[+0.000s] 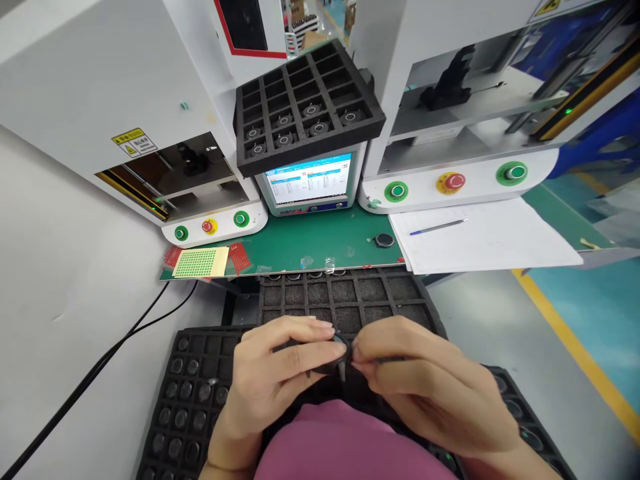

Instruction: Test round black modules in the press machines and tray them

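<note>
Head view: left hand (280,377) has its fingers curled closed around a small round black part (331,355), held between both hands. Right hand (425,390) pinches the part's edge with its fingertips. Just beyond them lies a black foam tray (350,297), then a green mat (320,243), farther off a lit screen (307,181).

1. Green tabletop (310,243) spanning the middle, under bright, even light.
2. White machine cabinet (100,73) standing at back left, a second cabinet (440,40) at back right, a glowing screen (307,180) between them.
3. Pale grey floor (60,300) lying on either side below.
4. Yellow line (575,347) bordering a teal floor zone (600,300) at far right.
</note>
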Tool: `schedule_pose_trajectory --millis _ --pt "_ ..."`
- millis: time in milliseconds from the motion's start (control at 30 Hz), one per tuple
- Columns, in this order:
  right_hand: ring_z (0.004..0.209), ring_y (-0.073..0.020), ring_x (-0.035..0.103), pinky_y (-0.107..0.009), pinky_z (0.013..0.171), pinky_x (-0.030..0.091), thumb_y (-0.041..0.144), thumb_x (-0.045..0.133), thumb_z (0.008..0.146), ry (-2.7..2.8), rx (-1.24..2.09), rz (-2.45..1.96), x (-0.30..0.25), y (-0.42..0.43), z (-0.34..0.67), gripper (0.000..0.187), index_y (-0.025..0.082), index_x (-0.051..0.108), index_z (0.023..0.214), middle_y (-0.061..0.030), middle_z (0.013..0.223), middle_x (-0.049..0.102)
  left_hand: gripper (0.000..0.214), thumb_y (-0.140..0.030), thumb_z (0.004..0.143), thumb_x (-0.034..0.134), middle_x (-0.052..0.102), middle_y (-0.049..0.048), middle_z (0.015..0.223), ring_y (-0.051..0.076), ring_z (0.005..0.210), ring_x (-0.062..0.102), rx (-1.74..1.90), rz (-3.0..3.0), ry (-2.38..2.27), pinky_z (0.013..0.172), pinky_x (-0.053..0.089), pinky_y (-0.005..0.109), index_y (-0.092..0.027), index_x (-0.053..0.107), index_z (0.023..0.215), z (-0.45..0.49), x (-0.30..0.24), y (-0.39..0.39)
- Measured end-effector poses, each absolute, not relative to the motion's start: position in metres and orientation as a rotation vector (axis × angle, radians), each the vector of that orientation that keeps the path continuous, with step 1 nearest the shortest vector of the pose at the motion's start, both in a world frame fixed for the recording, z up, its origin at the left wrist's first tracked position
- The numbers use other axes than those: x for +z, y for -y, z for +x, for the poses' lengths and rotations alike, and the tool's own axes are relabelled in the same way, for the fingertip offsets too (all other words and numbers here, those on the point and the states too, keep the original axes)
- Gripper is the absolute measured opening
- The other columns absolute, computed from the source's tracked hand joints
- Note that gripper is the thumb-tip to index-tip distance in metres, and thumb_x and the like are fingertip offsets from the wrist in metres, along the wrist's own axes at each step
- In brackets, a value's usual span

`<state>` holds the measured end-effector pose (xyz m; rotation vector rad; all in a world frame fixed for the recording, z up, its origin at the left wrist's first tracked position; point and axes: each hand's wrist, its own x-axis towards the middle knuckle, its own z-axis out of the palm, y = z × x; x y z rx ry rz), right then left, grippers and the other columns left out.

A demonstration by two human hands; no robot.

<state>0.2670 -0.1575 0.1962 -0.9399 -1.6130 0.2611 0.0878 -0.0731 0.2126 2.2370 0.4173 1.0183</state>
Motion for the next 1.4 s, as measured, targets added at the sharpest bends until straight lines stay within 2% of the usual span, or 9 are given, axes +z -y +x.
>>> schedule_pose_trajectory --millis 167,467,700,867,1033,1167,1300,1367,1400 --pt "0.071 -0.0126 0.058 -0.025 0.061 0.053 -0.004 0.047 0.082 1.649 0.317 -0.945 0.191 0.154 0.27 0.027 0.023 0.051 0.085 -0.0027 0.078 0.06 0.021 -0.019 0.091 0.063 0.074 0.0029 0.099 0.016 0.094 0.071 0.987 2.175 -0.437 0.088 0.06 0.031 -0.024 0.073 0.109 0.091 0.212 0.074" --pt "0.078 -0.0181 0.074 -0.029 0.065 0.064 -0.004 0.058 0.081 1.617 0.165 -0.947 0.192 0.151 0.271 0.041 0.02 0.057 0.114 -0.0088 0.081 0.076 0.027 -0.016 0.088 0.066 0.074 0.004 0.099 0.018 0.094 0.072 0.986 2.144 -0.431 0.086 0.06 0.032 -0.025 0.072 0.113 0.089 0.205 0.067" --pt "0.075 -0.0167 0.073 -0.026 0.068 0.065 -0.003 0.059 0.08 1.646 0.159 -0.976 0.186 0.152 0.275 0.035 0.019 0.059 0.107 -0.0075 0.079 0.077 0.029 -0.014 0.087 0.066 0.074 0.0063 0.098 0.018 0.091 0.072 0.917 2.08 -0.407 0.078 0.061 0.028 -0.023 0.071 0.114 0.089 0.192 0.062" --pt "0.073 -0.0159 0.068 -0.028 0.065 0.062 -0.002 0.056 0.08 1.634 0.122 -1.053 0.177 0.147 0.27 0.025 0.021 0.056 0.091 -0.0056 0.075 0.072 0.025 -0.015 0.088 0.065 0.075 0.0062 0.094 0.016 0.085 0.072 0.913 2.105 -0.437 0.075 0.059 0.024 -0.021 0.07 0.112 0.09 0.183 0.062" --pt "0.067 -0.0143 0.061 -0.026 0.058 0.056 -0.004 0.048 0.081 1.6 -0.009 -1.135 0.162 0.135 0.258 0.025 0.021 0.05 0.078 -0.0051 0.072 0.065 0.02 -0.012 0.087 0.063 0.075 0.0052 0.086 0.013 0.074 0.071 1.0 2.206 -0.61 0.069 0.057 0.018 -0.017 0.069 0.106 0.095 0.166 0.066" --pt "0.067 -0.0135 0.059 -0.025 0.057 0.054 -0.004 0.045 0.083 1.594 0.082 -1.184 0.141 0.133 0.248 0.027 0.022 0.047 0.075 -0.0039 0.072 0.064 0.021 -0.009 0.086 0.061 0.075 0.0035 0.084 0.013 0.074 0.072 1.176 2.198 -0.895 0.07 0.057 0.017 -0.018 0.069 0.104 0.094 0.142 0.06" --pt "0.07 -0.0147 0.066 -0.027 0.063 0.056 0.004 0.05 0.085 1.541 0.246 -1.4 0.096 0.113 0.266 0.021 0.024 0.049 0.078 -0.0009 0.073 0.067 0.01 -0.022 0.086 0.065 0.074 0.0027 0.085 0.015 0.077 0.072 1.39 1.657 -1.435 0.071 0.057 0.021 -0.019 0.068 0.095 0.086 0.112 0.04" --pt "0.078 -0.0193 0.069 -0.033 0.069 0.058 0.018 0.057 0.086 1.417 0.27 -1.634 0.065 0.089 0.288 0.007 0.024 0.053 0.087 -0.0043 0.082 0.07 0.017 -0.034 0.087 0.064 0.074 0.0034 0.082 0.015 0.072 0.071 1.257 1.351 -1.421 0.069 0.057 0.024 -0.018 0.065 0.093 0.082 0.098 0.032" --pt "0.083 -0.0219 0.07 -0.037 0.073 0.058 0.023 0.057 0.086 1.374 0.281 -1.702 0.051 0.075 0.299 0.008 0.023 0.054 0.093 -0.0075 0.089 0.07 0.022 -0.039 0.087 0.063 0.075 0.0039 0.08 0.015 0.068 0.069 1.147 1.247 -1.361 0.065 0.056 0.024 -0.017 0.063 0.091 0.081 0.092 0.029"
